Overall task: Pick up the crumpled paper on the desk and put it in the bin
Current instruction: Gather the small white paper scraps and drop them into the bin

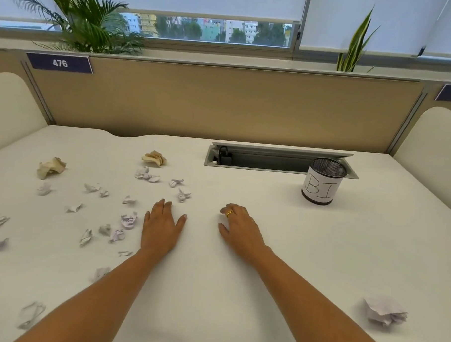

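The round mesh bin (323, 184) shows no contents; crumpled paper scraps (129, 219) litter the desk (240, 287); left hand (161, 226) flat and spread, right hand (238, 229) loosely curled, both empty.

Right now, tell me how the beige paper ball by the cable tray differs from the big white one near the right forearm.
The beige paper ball is tan and lies far back; the white paper ball is pale, looks larger, and lies near the front edge, right of the hands. Both are crumpled, on the desk, untouched.

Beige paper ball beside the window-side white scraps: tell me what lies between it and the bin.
Nothing visible. From the beige paper ball to the bin there is bare desk; the open cable tray lies just behind that line.
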Motion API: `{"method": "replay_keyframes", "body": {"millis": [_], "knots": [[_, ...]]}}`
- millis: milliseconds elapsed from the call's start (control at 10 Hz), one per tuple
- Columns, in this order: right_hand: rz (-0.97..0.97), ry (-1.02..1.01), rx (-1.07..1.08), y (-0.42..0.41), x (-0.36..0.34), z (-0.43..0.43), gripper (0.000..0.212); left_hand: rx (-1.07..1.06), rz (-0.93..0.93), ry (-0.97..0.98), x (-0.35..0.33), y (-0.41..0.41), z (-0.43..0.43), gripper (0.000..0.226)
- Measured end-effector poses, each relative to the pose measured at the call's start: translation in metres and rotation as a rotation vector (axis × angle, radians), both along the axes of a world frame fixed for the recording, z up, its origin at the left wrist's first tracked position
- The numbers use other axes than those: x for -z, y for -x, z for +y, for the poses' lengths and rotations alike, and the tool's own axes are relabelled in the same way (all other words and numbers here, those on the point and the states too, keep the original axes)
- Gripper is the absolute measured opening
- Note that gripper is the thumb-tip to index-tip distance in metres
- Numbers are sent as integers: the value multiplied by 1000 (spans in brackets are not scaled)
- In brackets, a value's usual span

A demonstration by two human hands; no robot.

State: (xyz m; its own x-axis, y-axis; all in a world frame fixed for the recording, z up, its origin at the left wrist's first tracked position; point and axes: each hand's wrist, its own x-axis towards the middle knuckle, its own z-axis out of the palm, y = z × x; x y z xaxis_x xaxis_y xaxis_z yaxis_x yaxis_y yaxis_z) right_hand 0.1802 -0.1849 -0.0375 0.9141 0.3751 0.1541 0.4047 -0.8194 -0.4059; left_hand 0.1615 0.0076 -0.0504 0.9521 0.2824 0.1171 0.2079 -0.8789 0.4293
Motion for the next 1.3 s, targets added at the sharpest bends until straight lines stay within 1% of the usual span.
{"method": "replay_keyframes", "body": {"millis": [200, 300, 400, 500, 600, 700, 800, 900, 1000, 1100, 1200, 1300], "knots": [[204, 5, -114, -43, -17, 53, 52, -75, -8, -47, 5, -8, -1, 60], [241, 21, -145, -64, -21, 78, 58, -85, 0, -65, 5, -8, -2, 60], [230, 53, -180, -81, -23, 100, 61, -88, -6, -79, 5, -7, -3, 59], [257, 157, -225, -101, -22, 120, 62, -91, -1, -89, 6, -8, -3, 59], [288, 302, -272, -115, -19, 134, 69, -93, 2, -76, 7, -9, -2, 59], [291, 392, -307, -119, -16, 139, 67, -93, 0, -70, 6, -9, -2, 59], [267, 420, -340, -113, -12, 139, 61, -87, -4, -58, 5, -8, -2, 59], [174, 382, -341, -103, -13, 132, 58, -84, 3, -61, 5, -8, -2, 60], [21, 304, -309, -91, -12, 122, 48, -84, 12, -78, 4, -7, -2, 60], [-40, 217, -247, -83, -6, 114, 30, -85, 16, -75, 3, -6, -3, 59], [-20, 149, -199, -76, -6, 104, 27, -84, 21, -81, 2, -5, -4, 59], [37, 104, -169, -68, -9, 96, 29, -78, 17, -81, 2, -5, -4, 59]]}}
